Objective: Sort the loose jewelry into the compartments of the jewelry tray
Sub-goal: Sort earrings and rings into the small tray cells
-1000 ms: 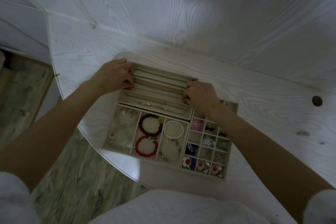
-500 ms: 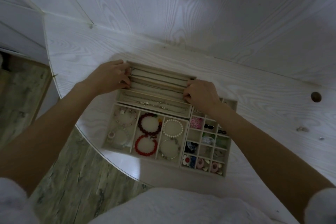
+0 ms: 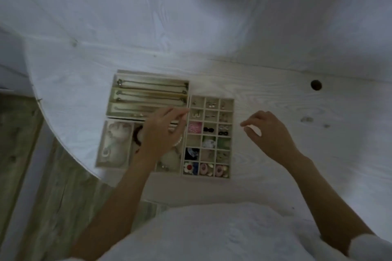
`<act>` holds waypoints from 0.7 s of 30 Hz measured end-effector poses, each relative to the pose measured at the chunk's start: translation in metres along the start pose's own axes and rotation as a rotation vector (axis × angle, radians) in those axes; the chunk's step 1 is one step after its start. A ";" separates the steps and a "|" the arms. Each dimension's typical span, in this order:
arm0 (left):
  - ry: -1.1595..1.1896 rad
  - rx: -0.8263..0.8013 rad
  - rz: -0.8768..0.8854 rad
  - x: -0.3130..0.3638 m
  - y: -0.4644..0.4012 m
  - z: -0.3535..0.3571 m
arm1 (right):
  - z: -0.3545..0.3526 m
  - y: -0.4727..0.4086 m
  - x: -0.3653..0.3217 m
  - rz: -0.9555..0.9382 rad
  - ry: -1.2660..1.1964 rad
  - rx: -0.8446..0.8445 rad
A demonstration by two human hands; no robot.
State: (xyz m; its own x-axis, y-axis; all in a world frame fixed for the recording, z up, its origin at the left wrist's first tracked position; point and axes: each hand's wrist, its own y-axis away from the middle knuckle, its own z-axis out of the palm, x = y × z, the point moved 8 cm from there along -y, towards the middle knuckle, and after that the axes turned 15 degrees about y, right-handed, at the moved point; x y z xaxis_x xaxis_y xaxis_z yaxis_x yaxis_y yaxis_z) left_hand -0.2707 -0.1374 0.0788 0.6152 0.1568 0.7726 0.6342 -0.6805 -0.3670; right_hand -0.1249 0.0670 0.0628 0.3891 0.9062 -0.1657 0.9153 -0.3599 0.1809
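The beige jewelry tray sits on the white table in three sections. The necklace section [image 3: 110, 99] at the back left holds several chains laid in long slots. The bracelet section [image 3: 101, 150] lies in front of it, partly hidden under my left hand [image 3: 161, 133], whose fingers reach toward the grid's left edge and hold nothing. The small-compartment grid [image 3: 231, 133] on the right holds earrings and colourful pieces. My right hand [image 3: 269, 133] hovers over the bare table just right of the grid, fingers apart and empty.
The white wood-grain table [image 3: 275, 95] has a curved front-left edge with grey wood floor [image 3: 53, 186] below. A round cable hole [image 3: 316, 85] lies at the back right. A white wall rises behind the table.
Both hands have let go of the necklace section and pulled back toward me. The left now hovers over the bracelet section, the right over the table beside the grid. The view has shifted.
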 end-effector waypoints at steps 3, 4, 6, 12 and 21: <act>0.138 0.049 0.008 0.052 -0.002 0.071 | 0.002 0.045 0.060 0.124 0.002 0.023; 0.182 0.051 0.016 0.067 -0.004 0.093 | 0.003 0.057 0.079 0.169 0.005 0.029; 0.233 -0.003 0.040 0.097 -0.013 0.144 | 0.006 0.078 0.128 0.275 0.011 0.053; 0.095 -0.357 -0.186 0.104 -0.040 0.279 | 0.032 0.090 0.255 0.508 -0.070 0.058; -0.088 -0.388 -0.382 0.095 -0.066 0.366 | 0.047 0.060 0.274 0.185 -0.089 0.023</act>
State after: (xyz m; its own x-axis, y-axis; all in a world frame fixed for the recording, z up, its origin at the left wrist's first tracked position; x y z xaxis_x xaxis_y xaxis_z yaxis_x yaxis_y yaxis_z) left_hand -0.0828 0.1845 -0.0128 0.4225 0.4920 0.7613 0.6114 -0.7747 0.1614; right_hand 0.0416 0.2828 -0.0174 0.5574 0.8015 -0.2165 0.8292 -0.5241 0.1943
